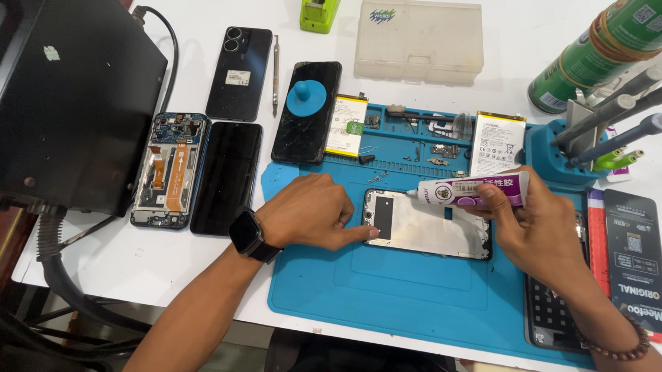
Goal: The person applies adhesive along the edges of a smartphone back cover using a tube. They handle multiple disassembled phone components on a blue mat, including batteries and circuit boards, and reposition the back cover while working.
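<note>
A silver phone frame (433,228) lies flat on the blue work mat (415,294). My left hand (311,211), with a dark smartwatch on the wrist, presses a fingertip on the frame's left edge. My right hand (530,228) grips a white and purple glue tube (476,192), held sideways with its nozzle pointing left over the frame's upper edge. Tiny screws and small parts lie in the mat's upper tray.
Left of the mat lie an opened phone body (169,170), a dark screen (227,178), a black phone back (239,73) and a cracked phone with a blue suction cup (308,107). Two batteries, a tool holder (570,155), green cans, a plastic box and a black machine (60,85) surround.
</note>
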